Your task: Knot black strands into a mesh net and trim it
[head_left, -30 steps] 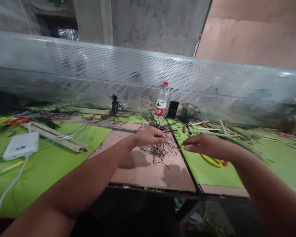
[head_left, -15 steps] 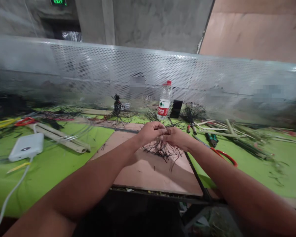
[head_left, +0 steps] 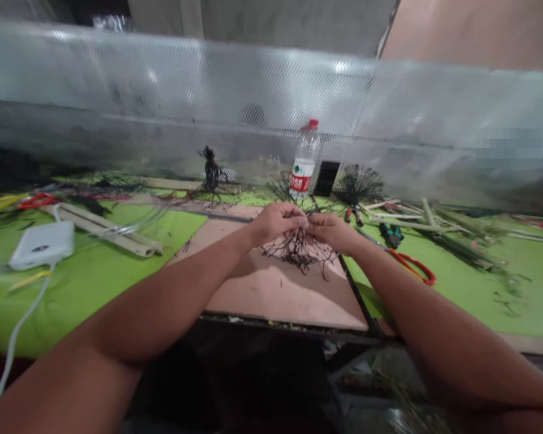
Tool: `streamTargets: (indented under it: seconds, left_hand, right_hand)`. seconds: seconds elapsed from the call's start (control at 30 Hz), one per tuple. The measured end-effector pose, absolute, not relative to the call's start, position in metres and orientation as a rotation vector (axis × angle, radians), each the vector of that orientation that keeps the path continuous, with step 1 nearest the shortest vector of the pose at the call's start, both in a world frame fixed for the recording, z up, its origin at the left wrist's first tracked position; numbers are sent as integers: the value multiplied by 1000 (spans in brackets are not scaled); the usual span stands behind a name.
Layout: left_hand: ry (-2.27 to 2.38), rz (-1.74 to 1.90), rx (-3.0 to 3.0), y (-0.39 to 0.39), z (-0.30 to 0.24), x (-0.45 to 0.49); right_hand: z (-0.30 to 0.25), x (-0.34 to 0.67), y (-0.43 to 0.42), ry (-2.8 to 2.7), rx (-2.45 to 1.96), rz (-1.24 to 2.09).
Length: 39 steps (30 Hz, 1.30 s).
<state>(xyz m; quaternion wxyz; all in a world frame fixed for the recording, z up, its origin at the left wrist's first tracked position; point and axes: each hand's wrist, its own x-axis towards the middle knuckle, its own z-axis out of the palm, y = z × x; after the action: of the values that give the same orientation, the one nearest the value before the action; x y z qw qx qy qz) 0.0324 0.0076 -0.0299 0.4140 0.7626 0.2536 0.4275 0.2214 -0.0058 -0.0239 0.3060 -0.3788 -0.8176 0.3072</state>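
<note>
Black wiry tuft (head_left: 295, 251) sits at the centre, just above the pink board (head_left: 280, 301), its strands running up into both hands, and whether it touches the board or hangs clear is hard to tell. Left hand (head_left: 276, 222) is mostly closed, fingers curled down over the top of the tuft. Right hand (head_left: 332, 233) is also mostly closed, turned inward, and its fingertips (head_left: 311, 222) meet the left hand's. Both seem to pinch strands, though the exact strands are hidden by the fingers. From the hands, at 12 o'clock, stands a clear water bottle (head_left: 304, 161) with a red cap, and a black phone (head_left: 326, 178) stands just beside it. At about 1 o'clock is a round black bristly tuft (head_left: 359, 184), with small red-handled pliers (head_left: 353, 216) below it. A tool with a green handle (head_left: 392, 236) and red-handled cutters (head_left: 411, 267) lie on the green mat (head_left: 470, 301) at 3 o'clock. A dark upright tuft (head_left: 212, 173) is at 11 o'clock. Pale bamboo strips (head_left: 102, 232) and a white power bank (head_left: 40, 245) with a white cable (head_left: 20, 325) lie at 9 o'clock. A perforated metal screen (head_left: 253, 90) runs along the far edge.
</note>
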Motion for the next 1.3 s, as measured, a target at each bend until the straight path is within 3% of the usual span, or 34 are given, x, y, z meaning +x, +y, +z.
streamTargets:
  seconds: [0.7,0.83,1.0,1.07,1.13,1.3]
  left_hand:
    - [631,987,2084,15,-40,33]
    - [701,1020,2187,15,-37,33]
    - [789,1312,2469,-8,-3,35]
    - [842,1157,2411,-41,-1,40]
    - [708,741,2296,-86,-20,48]
    - [535,234,1944,-173,-127,52]
  right_hand:
    - [-24,220,-10,-2297,-1117,577]
    - [-26,222,-8,-2277,-1126,613]
    - [-26,224,-4,-2114,-1011,855]
    - [-24,224,-5,-2013,-963,996]
    - [-21,224,-6,-1949,-924,1083]
    - [-17,225,-9,-1926,-888,1073]
